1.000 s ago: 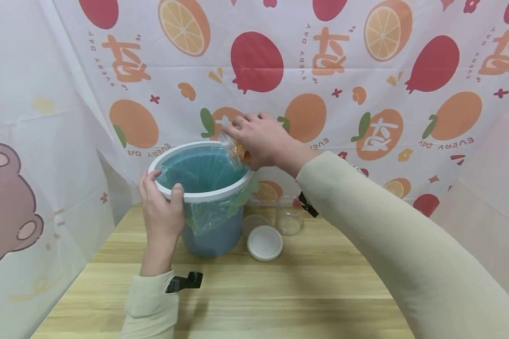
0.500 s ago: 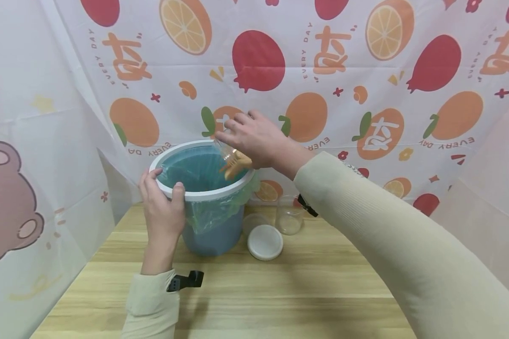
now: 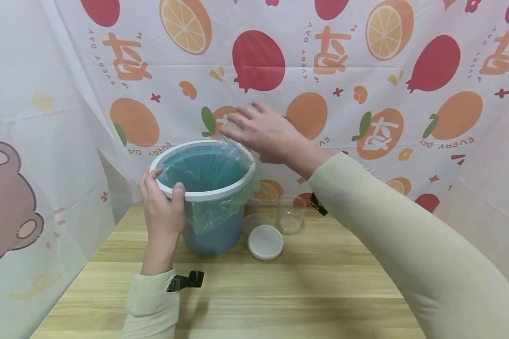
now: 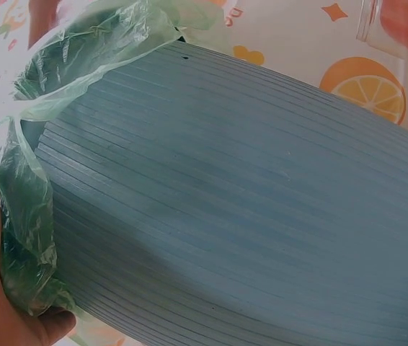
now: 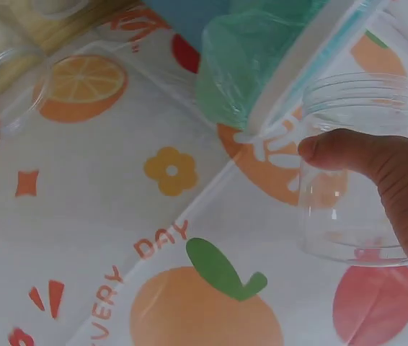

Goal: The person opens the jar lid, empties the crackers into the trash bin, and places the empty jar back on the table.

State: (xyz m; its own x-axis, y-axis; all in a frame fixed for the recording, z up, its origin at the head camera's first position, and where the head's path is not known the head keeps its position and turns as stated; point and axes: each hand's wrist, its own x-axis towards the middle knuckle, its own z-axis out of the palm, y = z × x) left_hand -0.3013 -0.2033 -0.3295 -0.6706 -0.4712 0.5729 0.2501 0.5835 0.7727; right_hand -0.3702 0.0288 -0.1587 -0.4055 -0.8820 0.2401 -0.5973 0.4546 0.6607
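Note:
A blue trash can (image 3: pixel 214 238) with a white rim stands on the table, lined with a thin green bag (image 3: pixel 212 216). My left hand (image 3: pixel 163 216) grips its rim at the near left, thumb outside. In the left wrist view, the ribbed can wall (image 4: pixel 225 187) fills most of the picture. My right hand (image 3: pixel 265 134) holds a clear jar (image 5: pixel 334 194) tipped over the can's right side. No contents show in the jar in the right wrist view, where its threaded mouth faces the can. The can's bottom is hidden inside the bag.
To the right of the can, a white lid (image 3: pixel 265 242) lies on the wooden table (image 3: pixel 254 301). A second lid (image 3: pixel 254 222) lies behind it, and a clear open jar (image 3: pixel 290 216) stands upright nearby. A fruit-print cloth (image 3: pixel 343 94) hangs behind.
Orange-yellow pieces slid out of the tilted jar into the can and are out of sight now. My right hand has lifted a little and shifted right; the left hand has stayed on the rim.

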